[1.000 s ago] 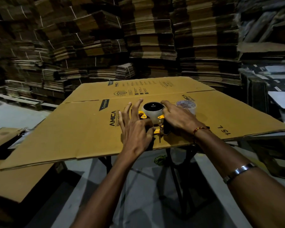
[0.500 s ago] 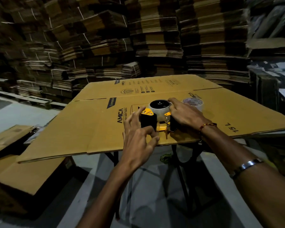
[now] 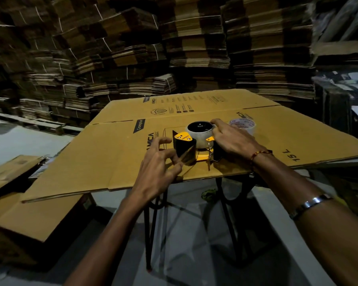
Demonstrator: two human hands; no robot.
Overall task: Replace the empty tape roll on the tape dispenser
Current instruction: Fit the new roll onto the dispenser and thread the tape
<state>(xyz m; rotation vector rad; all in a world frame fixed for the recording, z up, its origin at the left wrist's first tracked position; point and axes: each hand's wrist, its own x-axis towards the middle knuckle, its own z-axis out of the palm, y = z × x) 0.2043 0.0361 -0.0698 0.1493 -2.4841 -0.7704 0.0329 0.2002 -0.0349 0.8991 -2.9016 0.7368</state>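
Observation:
A yellow and black tape dispenser lies on its side on a flattened cardboard box. A clear tape roll sits on its black hub. My right hand grips the dispenser and the roll from the right. My left hand is just in front of the dispenser's left end, thumb and fingers pinched on a shiny strip of tape that runs back to the dispenser. A second tape roll with a printed core stands behind my right hand.
The cardboard sheet rests on a small table with black metal legs. More flat cardboard lies low on the left. Tall stacks of bundled cartons fill the background. Grey floor shows below.
My left hand has come off the dispenser's top and pulled back toward me, pinching a strip of tape. My right hand stays on the dispenser.

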